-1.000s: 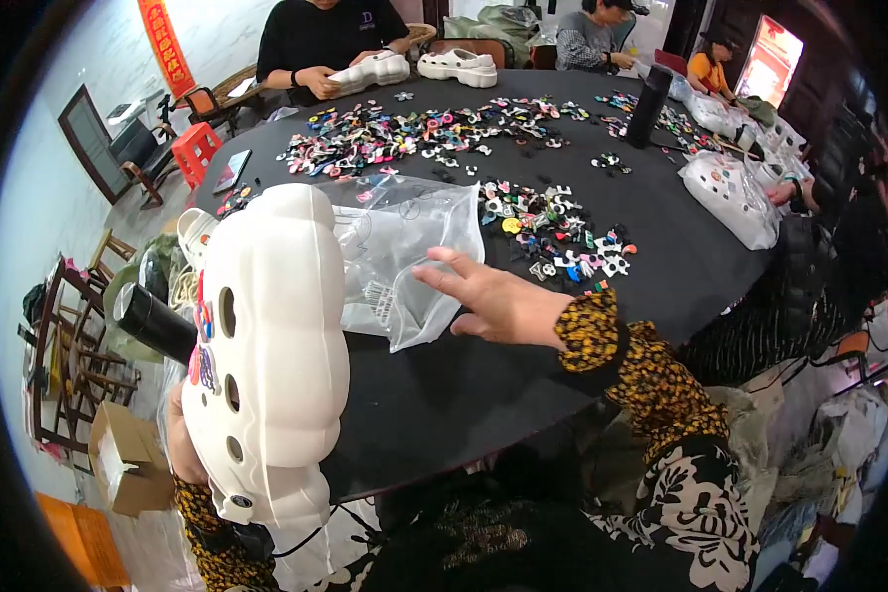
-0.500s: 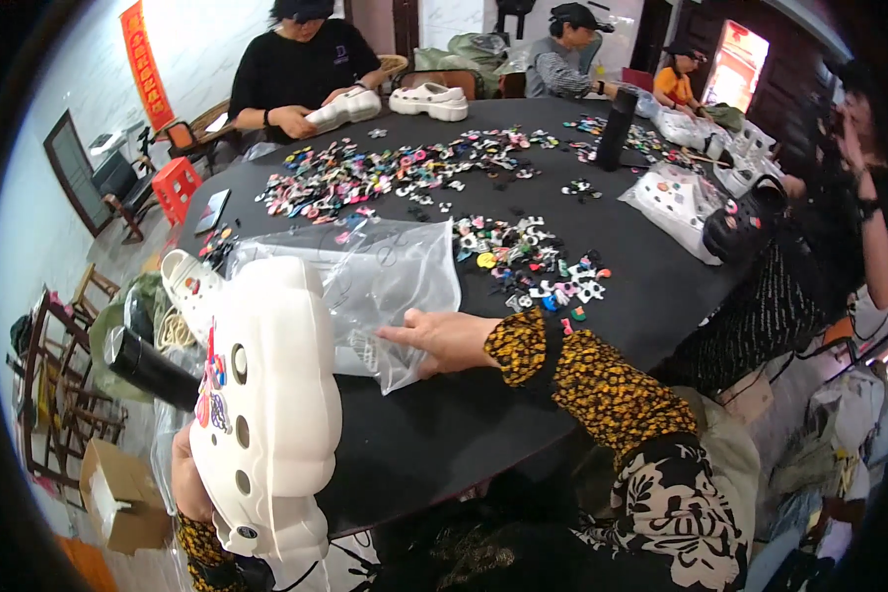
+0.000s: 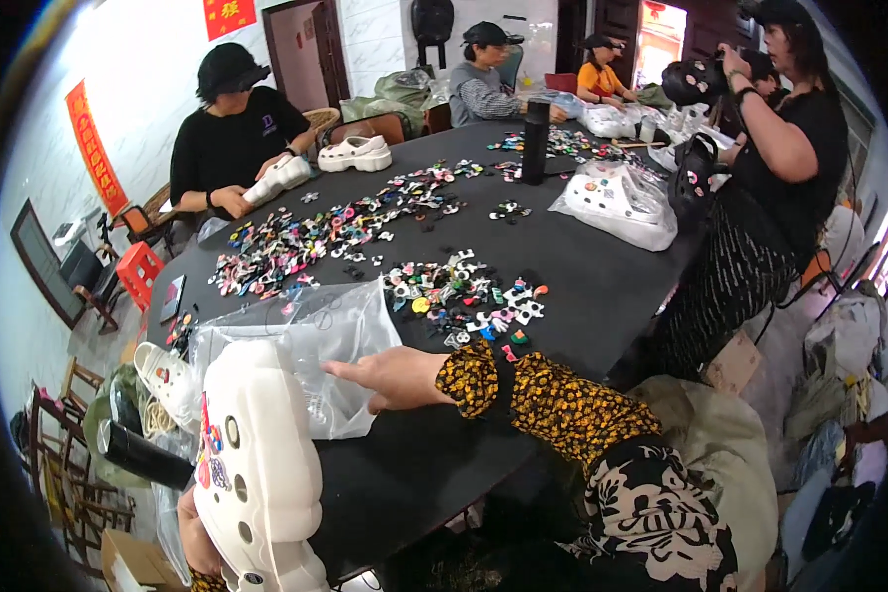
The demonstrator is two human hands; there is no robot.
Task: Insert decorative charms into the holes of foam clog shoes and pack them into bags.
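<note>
Since the earlier frame, you've drawn the white clog (image 3: pixel 257 474) nearer and lower left, gripped from beneath by your left hand (image 3: pixel 199 538). Your right hand (image 3: pixel 390 378) rests flat, fingers extended, on the clear plastic bag (image 3: pixel 306 340) on the black table (image 3: pixel 582 286).

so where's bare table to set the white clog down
Bare black tabletop lies just below the right hand and clear plastic bag, toward the near edge; another patch sits between the near pile of colourful charms and the bagged clogs. The far-left charm spread is crowded.
</note>
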